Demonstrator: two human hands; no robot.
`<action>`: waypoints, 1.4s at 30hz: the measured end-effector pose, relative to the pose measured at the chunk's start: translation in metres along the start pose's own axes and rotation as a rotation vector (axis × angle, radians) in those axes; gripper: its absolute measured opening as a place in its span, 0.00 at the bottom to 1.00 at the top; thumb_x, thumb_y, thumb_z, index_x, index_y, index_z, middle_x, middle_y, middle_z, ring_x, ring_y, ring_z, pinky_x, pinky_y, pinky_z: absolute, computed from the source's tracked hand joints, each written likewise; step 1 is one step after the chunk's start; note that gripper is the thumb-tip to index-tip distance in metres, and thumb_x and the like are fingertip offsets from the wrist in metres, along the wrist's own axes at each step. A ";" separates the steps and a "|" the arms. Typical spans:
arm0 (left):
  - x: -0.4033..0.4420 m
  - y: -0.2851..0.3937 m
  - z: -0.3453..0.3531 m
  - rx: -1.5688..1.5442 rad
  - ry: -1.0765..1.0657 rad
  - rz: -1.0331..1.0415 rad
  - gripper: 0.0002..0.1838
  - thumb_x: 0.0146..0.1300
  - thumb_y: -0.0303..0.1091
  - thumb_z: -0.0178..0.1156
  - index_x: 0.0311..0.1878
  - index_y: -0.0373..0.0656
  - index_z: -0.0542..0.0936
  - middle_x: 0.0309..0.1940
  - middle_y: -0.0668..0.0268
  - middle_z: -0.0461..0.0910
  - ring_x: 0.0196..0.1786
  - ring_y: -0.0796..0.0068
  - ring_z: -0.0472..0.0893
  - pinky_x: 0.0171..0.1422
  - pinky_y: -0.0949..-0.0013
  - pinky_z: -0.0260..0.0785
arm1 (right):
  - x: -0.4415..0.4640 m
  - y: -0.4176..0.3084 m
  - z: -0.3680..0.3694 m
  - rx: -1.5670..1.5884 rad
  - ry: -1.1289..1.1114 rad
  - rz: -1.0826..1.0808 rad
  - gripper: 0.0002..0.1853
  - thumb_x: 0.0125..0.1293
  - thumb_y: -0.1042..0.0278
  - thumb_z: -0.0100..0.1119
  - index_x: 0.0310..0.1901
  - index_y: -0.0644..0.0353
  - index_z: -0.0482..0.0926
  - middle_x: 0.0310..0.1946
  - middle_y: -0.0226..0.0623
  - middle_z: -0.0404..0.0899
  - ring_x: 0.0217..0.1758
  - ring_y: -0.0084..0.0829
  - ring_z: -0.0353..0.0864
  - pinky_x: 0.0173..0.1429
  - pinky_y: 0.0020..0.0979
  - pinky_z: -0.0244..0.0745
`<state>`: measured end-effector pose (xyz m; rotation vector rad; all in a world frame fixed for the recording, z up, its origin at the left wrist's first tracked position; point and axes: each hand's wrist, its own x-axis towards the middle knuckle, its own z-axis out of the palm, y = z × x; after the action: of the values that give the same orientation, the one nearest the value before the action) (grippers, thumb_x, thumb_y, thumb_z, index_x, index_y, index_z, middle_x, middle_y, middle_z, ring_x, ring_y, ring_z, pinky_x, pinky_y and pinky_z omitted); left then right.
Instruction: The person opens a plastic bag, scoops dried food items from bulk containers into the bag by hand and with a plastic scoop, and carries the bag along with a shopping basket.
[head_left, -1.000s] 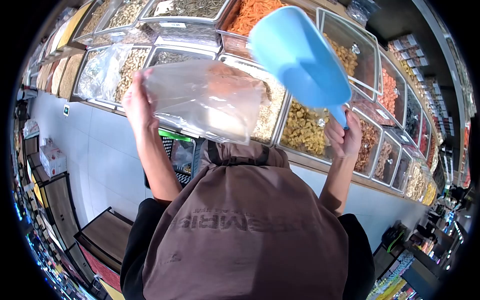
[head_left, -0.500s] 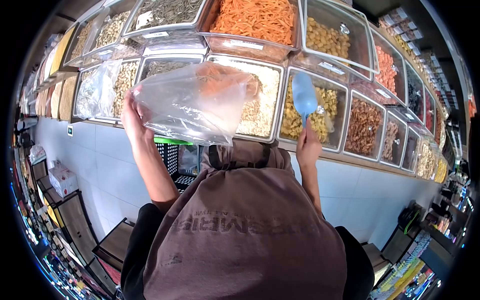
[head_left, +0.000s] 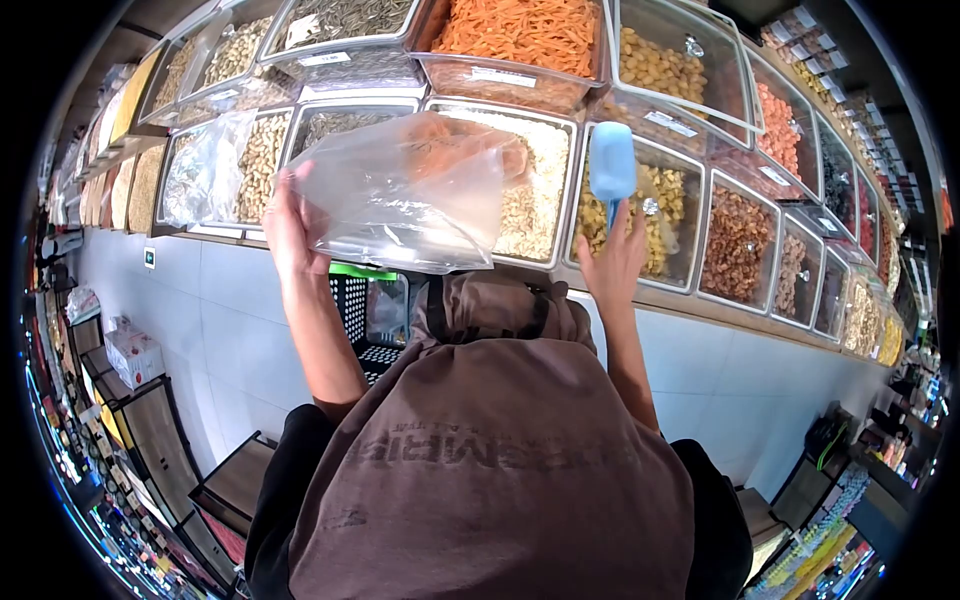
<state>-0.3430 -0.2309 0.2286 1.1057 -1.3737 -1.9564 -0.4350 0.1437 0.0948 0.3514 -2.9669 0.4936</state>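
My left hand (head_left: 294, 225) is closed on the side of a clear plastic bag (head_left: 395, 205), which lies tilted on its side above the front bins. Orange strips (head_left: 450, 150) show through its far end. A light-blue scoop (head_left: 612, 165) points away from me over a bin of yellow dried pieces (head_left: 660, 190). Right below the scoop is my right hand (head_left: 615, 255), its thumb and fingers spread apart at the handle. The lower end of the handle is partly hidden by the fingers. Under the bag stands a bin of pale flakes or seeds (head_left: 540, 200).
Behind are bins of orange strips (head_left: 515, 35), dark seeds (head_left: 345, 25) and yellow dried fruit (head_left: 655, 65). Brown pieces (head_left: 735, 250) fill a bin on the right. A crumpled plastic bag (head_left: 205, 170) lies over the left bins. A black basket (head_left: 350, 310) is below my left arm.
My right hand's fingers have spread from their grip around the scoop's handle, and the scoop has turned slightly. My left hand still holds the bag. The view has shifted a little.
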 end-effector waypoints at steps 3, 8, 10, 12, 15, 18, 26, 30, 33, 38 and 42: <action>-0.014 -0.002 0.006 -0.079 -0.059 -0.082 0.21 0.75 0.46 0.52 0.54 0.36 0.81 0.12 0.82 0.54 0.14 0.89 0.51 0.19 0.79 0.42 | 0.016 -0.021 0.010 0.277 -0.024 -0.162 0.52 0.55 0.50 0.71 0.75 0.64 0.53 0.72 0.63 0.53 0.73 0.59 0.58 0.73 0.53 0.57; -0.034 -0.004 0.019 -0.106 -0.173 -0.059 0.23 0.74 0.46 0.53 0.57 0.33 0.78 0.12 0.83 0.56 0.13 0.89 0.52 0.18 0.79 0.43 | 0.044 -0.089 0.020 0.459 -0.063 -0.332 0.50 0.57 0.50 0.69 0.74 0.63 0.53 0.73 0.61 0.53 0.76 0.55 0.54 0.75 0.50 0.53; -0.042 -0.001 0.028 -0.112 -0.175 -0.039 0.24 0.74 0.46 0.54 0.57 0.33 0.78 0.13 0.82 0.57 0.14 0.89 0.52 0.18 0.80 0.43 | 0.060 -0.105 0.032 0.575 -0.039 -0.438 0.48 0.59 0.49 0.67 0.74 0.62 0.55 0.74 0.59 0.52 0.78 0.52 0.51 0.77 0.49 0.50; -0.054 0.007 0.023 -0.090 -0.292 0.009 0.26 0.72 0.47 0.56 0.58 0.32 0.78 0.15 0.80 0.63 0.15 0.91 0.57 0.20 0.81 0.49 | 0.075 -0.116 0.051 0.518 0.002 -0.651 0.33 0.66 0.51 0.60 0.67 0.61 0.68 0.65 0.60 0.67 0.69 0.49 0.68 0.73 0.46 0.60; -0.074 0.020 0.033 -0.129 -0.162 0.056 0.22 0.74 0.44 0.54 0.53 0.29 0.80 0.13 0.83 0.55 0.13 0.89 0.52 0.19 0.81 0.47 | 0.087 -0.134 0.041 0.685 -0.310 -0.526 0.18 0.69 0.58 0.54 0.53 0.61 0.77 0.45 0.53 0.79 0.45 0.45 0.79 0.55 0.44 0.73; -0.074 0.029 0.009 -0.240 -0.163 0.146 0.21 0.74 0.41 0.54 0.55 0.28 0.78 0.13 0.81 0.60 0.14 0.88 0.56 0.19 0.81 0.55 | 0.077 -0.145 0.026 0.764 -0.344 -0.495 0.13 0.72 0.64 0.50 0.43 0.64 0.81 0.32 0.49 0.84 0.32 0.42 0.83 0.42 0.41 0.78; -0.065 0.007 -0.071 -0.095 -0.150 0.496 0.39 0.74 0.60 0.45 0.73 0.33 0.61 0.49 0.61 0.75 0.48 0.72 0.76 0.51 0.70 0.68 | 0.029 -0.184 -0.014 1.480 -0.685 -0.242 0.14 0.75 0.66 0.50 0.41 0.70 0.80 0.34 0.36 0.84 0.35 0.25 0.83 0.44 0.27 0.77; -0.063 -0.089 -0.114 0.148 -0.183 0.270 0.42 0.70 0.55 0.52 0.77 0.38 0.52 0.66 0.51 0.66 0.67 0.59 0.70 0.67 0.55 0.66 | -0.005 -0.187 -0.030 1.714 -0.902 -0.125 0.12 0.74 0.70 0.50 0.45 0.71 0.80 0.36 0.39 0.84 0.38 0.25 0.84 0.44 0.27 0.78; -0.127 -0.125 -0.129 0.177 -0.463 0.208 0.38 0.69 0.52 0.57 0.74 0.37 0.61 0.63 0.52 0.72 0.66 0.63 0.71 0.68 0.61 0.65 | -0.042 -0.195 -0.025 1.711 -0.929 -0.083 0.13 0.74 0.69 0.51 0.44 0.71 0.80 0.36 0.40 0.84 0.38 0.26 0.83 0.45 0.28 0.79; -0.188 -0.176 -0.167 0.143 -0.100 0.196 0.21 0.76 0.42 0.51 0.35 0.34 0.81 0.25 0.74 0.75 0.30 0.86 0.69 0.36 0.75 0.64 | -0.131 -0.210 -0.026 1.426 -0.982 -0.172 0.14 0.76 0.66 0.49 0.43 0.69 0.81 0.37 0.38 0.85 0.41 0.25 0.83 0.50 0.27 0.77; -0.242 -0.176 -0.210 -0.035 0.051 0.201 0.22 0.77 0.41 0.49 0.32 0.33 0.80 0.24 0.74 0.75 0.30 0.85 0.70 0.34 0.75 0.65 | -0.190 -0.182 -0.004 1.289 -0.989 -0.225 0.12 0.74 0.66 0.53 0.43 0.66 0.81 0.39 0.36 0.84 0.45 0.22 0.81 0.55 0.26 0.73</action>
<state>-0.0266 -0.0903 0.1117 0.9549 -1.3624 -1.7898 -0.2065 0.0175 0.1256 1.2745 -2.6590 2.7903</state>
